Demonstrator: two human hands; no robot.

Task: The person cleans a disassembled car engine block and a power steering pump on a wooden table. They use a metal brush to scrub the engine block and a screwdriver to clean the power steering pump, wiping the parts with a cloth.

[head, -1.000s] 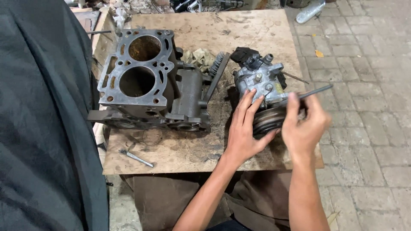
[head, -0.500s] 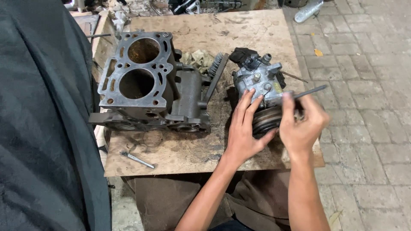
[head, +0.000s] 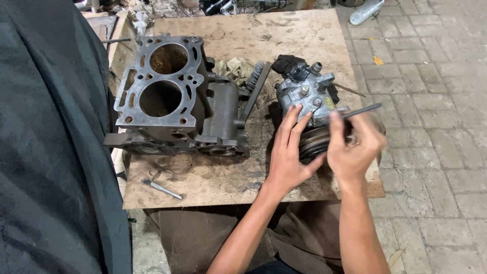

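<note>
Grey AC compressor [head: 307, 94] lies just ahead of both hands, pulley end toward them. Left hand [head: 289, 152] rests open against it; right hand [head: 352, 149] grips a thin rod [head: 362, 110] pointing right.

1. One small yellowish label [head: 329, 103] sits on the silver-grey compressor body [head: 304, 94], on its right flank just above the pulley, close to the right hand's [head: 353, 150] raised fingers. It is roughly rectangular and too small to make out further.
2. No packages, signs or screens in view.
</note>
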